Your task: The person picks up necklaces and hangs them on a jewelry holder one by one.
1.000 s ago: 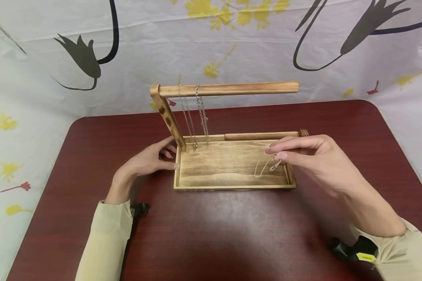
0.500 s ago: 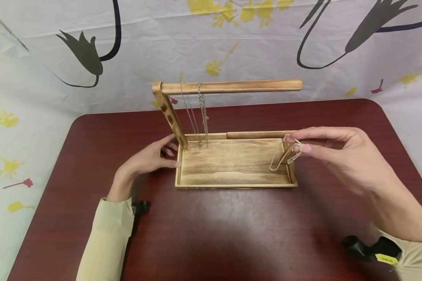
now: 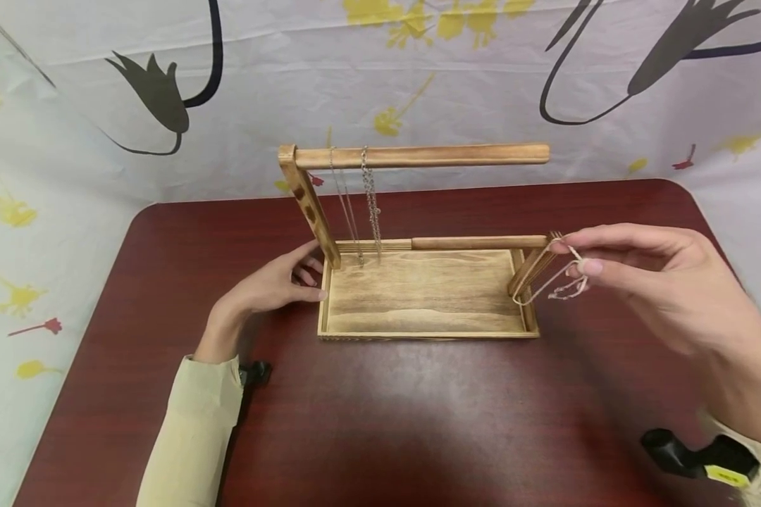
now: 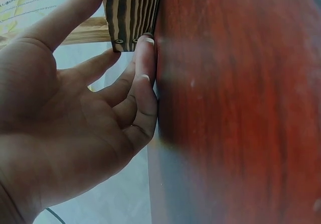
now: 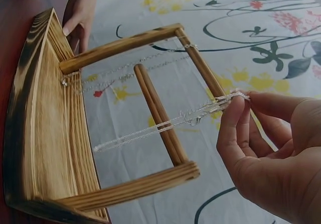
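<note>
Thin silver chain necklaces (image 3: 548, 282) hang bunched between the thumb and index finger of my right hand (image 3: 678, 289). In the right wrist view their loop (image 5: 165, 126) stretches past the stand's short bar. My left hand (image 3: 269, 285) holds the left end of a wooden jewelry stand (image 3: 418, 292), thumb on the tray's rim and fingers by its rear corner. In the left wrist view those fingers (image 4: 145, 58) touch the end wall's lower edge. From the stand's upper bar (image 3: 456, 155), near its post, two chain necklaces (image 3: 370, 204) hang toward the tray.
The stand's lower bar (image 3: 478, 242) runs along the back to a short right post (image 3: 526, 271). A dark red table (image 3: 418, 408) lies beneath, with a floral-printed cloth (image 3: 260, 91) behind. Black wrist devices (image 3: 697, 454) sit at the cuffs.
My right hand has moved right with the pinched necklaces, from over the tray to beside its right end. The left hand stays on the stand.
</note>
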The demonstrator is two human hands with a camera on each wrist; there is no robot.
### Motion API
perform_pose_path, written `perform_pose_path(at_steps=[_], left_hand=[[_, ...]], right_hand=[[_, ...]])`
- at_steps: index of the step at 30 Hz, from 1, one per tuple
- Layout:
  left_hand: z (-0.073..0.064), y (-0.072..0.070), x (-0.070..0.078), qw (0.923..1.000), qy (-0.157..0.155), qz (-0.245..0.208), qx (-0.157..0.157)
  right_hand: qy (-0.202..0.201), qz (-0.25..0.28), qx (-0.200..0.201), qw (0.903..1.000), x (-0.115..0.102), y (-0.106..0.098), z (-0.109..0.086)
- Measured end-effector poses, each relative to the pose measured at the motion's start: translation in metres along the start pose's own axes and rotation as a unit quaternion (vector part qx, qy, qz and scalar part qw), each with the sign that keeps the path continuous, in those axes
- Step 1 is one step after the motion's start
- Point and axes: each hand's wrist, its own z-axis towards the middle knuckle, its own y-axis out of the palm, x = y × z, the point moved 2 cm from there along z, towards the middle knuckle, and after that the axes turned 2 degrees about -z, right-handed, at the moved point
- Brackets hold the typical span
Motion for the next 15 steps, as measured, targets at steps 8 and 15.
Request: perform_pose_path(at_steps=[8,15], left_hand=[[0.003,-0.002,0.002,0.9999,-0.003,-0.008,-0.008],[0.001,-0.002,0.0,0.9999,-0.003,-0.012,-0.002]], right_hand=[[-0.022,0.054,-0.007,0.9983,0.001,-0.012,-0.006],[-0.072,0.155,-0.001,0.9852,0.0,-0.018,-0.003]])
